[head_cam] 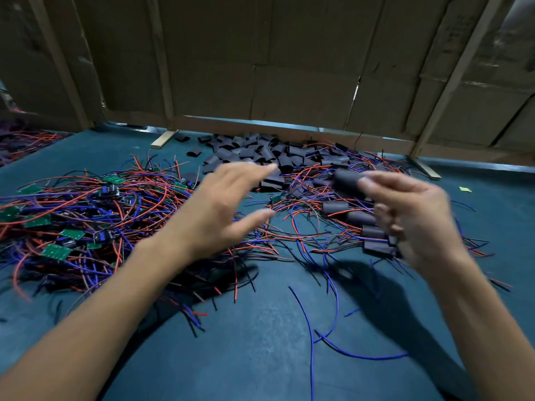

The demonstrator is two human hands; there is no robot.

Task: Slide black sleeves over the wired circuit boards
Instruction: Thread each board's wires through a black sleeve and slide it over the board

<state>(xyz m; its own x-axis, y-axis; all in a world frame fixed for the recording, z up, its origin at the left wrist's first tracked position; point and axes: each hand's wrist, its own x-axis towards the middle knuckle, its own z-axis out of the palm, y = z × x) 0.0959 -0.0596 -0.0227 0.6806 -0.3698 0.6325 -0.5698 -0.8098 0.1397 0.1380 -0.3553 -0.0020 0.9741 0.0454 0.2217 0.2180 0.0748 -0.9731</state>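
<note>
Reaching with fingers spread toward the heap of loose black sleeves point(254, 153) at the tabletop's point(260, 328) far edge, the left hand point(228, 204) seems between units while the right hand point(417, 221) pinches a sleeved board point(346, 178); next likely needs a bare green circuit board point(56, 251) from the left tangle.
</note>
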